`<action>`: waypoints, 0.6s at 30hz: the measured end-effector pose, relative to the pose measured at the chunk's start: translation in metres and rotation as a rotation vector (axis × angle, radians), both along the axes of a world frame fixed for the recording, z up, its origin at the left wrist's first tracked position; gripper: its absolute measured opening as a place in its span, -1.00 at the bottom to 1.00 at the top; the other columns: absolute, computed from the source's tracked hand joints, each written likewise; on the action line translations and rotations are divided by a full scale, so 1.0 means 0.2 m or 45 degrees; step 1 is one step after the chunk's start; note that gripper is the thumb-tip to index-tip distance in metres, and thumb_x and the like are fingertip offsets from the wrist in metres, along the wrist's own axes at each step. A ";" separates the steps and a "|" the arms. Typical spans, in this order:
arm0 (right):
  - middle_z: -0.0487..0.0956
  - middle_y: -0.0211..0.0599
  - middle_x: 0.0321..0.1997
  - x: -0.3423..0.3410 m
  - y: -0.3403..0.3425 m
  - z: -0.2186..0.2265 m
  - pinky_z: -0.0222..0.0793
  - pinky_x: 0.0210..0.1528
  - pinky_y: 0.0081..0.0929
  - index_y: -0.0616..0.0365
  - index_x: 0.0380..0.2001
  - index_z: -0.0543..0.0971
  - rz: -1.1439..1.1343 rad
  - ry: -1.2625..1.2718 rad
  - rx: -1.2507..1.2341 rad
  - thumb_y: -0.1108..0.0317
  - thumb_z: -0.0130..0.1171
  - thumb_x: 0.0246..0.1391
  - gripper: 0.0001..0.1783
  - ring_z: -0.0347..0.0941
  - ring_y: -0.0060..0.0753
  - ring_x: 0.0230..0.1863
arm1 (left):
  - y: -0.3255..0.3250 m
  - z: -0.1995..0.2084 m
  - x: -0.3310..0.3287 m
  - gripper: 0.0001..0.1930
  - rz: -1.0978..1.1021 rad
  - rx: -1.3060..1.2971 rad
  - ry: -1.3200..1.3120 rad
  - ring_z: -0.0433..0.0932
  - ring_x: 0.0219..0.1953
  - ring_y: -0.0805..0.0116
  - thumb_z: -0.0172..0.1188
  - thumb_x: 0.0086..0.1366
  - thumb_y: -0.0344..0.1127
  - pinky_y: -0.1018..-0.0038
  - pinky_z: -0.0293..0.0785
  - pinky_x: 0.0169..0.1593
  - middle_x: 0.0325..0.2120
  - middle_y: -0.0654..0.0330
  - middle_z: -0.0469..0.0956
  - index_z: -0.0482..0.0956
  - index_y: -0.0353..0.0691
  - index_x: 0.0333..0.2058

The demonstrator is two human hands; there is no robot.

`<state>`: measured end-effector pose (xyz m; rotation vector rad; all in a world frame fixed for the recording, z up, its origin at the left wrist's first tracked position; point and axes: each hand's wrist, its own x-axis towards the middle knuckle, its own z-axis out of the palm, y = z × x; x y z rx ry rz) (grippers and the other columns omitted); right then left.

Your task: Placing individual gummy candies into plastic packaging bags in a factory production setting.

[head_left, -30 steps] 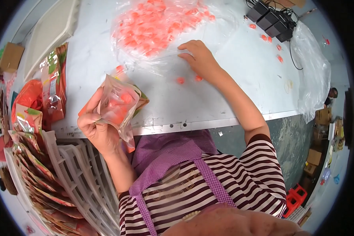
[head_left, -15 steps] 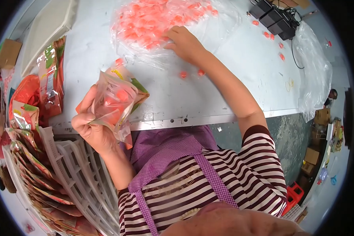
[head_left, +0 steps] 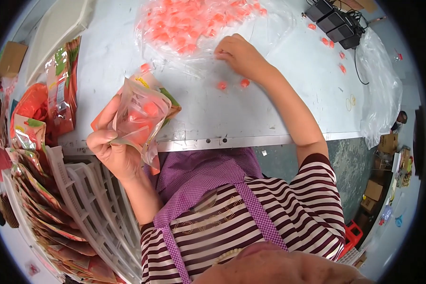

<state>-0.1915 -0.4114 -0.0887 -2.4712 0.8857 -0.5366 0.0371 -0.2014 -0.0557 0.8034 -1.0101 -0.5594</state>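
My left hand (head_left: 116, 142) grips a printed pouch (head_left: 132, 113) with a clear front, its mouth spread open toward me. Several small red-orange wrapped pieces show inside the pouch. Beyond it, on the table, a large heap of the same wrapped pieces (head_left: 180, 23) lies on a clear plastic sheet. My right hand (head_left: 241, 54) hovers by the heap's near right edge with its fingers curled together; whatever is between them is hidden. Two loose wrapped pieces (head_left: 244, 83) lie on the table just below that hand, and another touches the pouch's far edge.
Printed pouches (head_left: 57, 208) are stacked in a white plastic crate (head_left: 87, 199) at lower left, with more pouches (head_left: 61, 90) on the table's left. A white tray (head_left: 57, 28) is at far left. Black power adapters (head_left: 333, 21) and a crumpled clear bag (head_left: 381, 85) lie at right.
My right hand has drawn back from the heap, moving slightly right, and its fingers have curled in. My left hand and the pouch have hardly moved.
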 end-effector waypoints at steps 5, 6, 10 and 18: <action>0.48 -0.25 -0.28 -0.14 0.13 0.01 0.23 -0.05 -0.42 0.14 -0.25 0.52 0.027 0.153 0.297 0.40 0.13 -0.02 -0.78 0.31 -0.21 -0.11 | -0.02 -0.01 0.01 -0.82 -0.025 0.003 -0.021 0.33 0.07 -0.15 0.18 0.14 -0.20 0.02 0.29 0.11 -0.05 -0.18 0.41 0.39 -0.07 -0.37; 0.47 -0.24 -0.23 -0.15 0.16 0.01 0.20 -0.03 -0.40 0.11 -0.20 0.51 0.072 0.075 0.263 0.36 0.14 -0.02 -0.74 0.30 -0.20 -0.10 | -0.03 -0.02 0.00 -0.82 -0.025 0.007 -0.017 0.33 0.07 -0.15 0.18 0.14 -0.20 0.02 0.29 0.11 -0.05 -0.18 0.41 0.39 -0.07 -0.37; 0.42 -0.21 -0.08 -0.14 0.33 -0.03 0.12 0.02 -0.36 0.04 -0.07 0.46 0.037 -0.012 -0.304 0.24 0.15 -0.01 -0.61 0.27 -0.17 -0.04 | -0.04 -0.03 -0.01 -0.82 -0.024 0.016 -0.048 0.36 0.06 -0.13 0.20 0.13 -0.21 0.08 0.31 0.09 -0.05 -0.21 0.40 0.39 -0.09 -0.39; 0.39 -0.28 -0.39 -0.12 0.38 -0.13 0.28 -0.30 -0.34 0.08 -0.41 0.47 0.172 0.043 -0.401 0.25 0.21 -0.08 -0.80 0.33 -0.20 -0.35 | -0.04 -0.02 -0.08 -0.86 -0.168 0.022 -0.151 0.34 0.08 -0.06 0.20 0.12 -0.47 0.15 0.26 0.12 -0.04 -0.23 0.38 0.41 -0.24 -0.39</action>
